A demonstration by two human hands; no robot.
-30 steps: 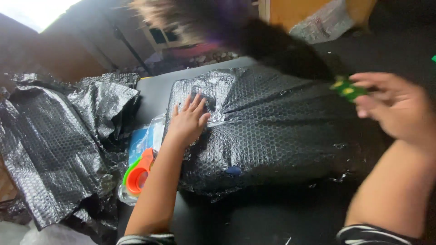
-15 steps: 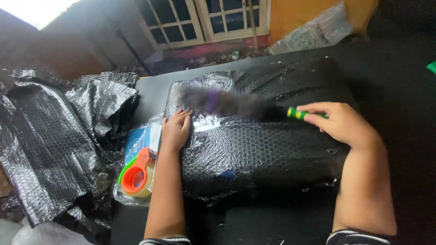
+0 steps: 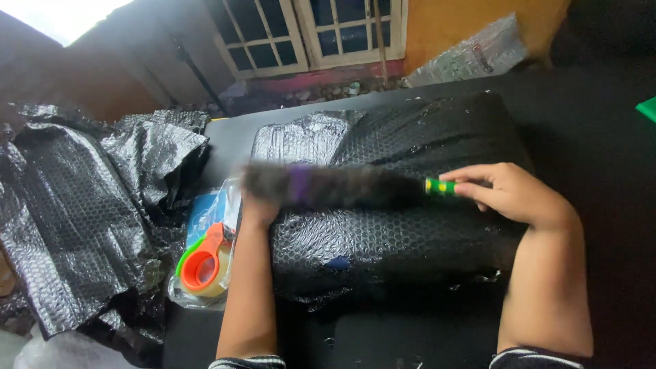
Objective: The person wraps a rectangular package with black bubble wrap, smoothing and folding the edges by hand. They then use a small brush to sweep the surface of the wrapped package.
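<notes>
Blurred duster (image 3: pixel 335 186) hides left hand (image 3: pixel 258 208) — right hand (image 3: pixel 514 193) grips handle, bubble-wrapped parcel (image 3: pixel 410 239)

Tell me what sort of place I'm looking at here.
Probably a home packing corner rather than a factory: a dark table bears a parcel wrapped in black bubble wrap, loose black bubble-wrap sheets lie beside it, an orange-and-green tape dispenser sits close by, and a white-framed paned window stands behind.
</notes>
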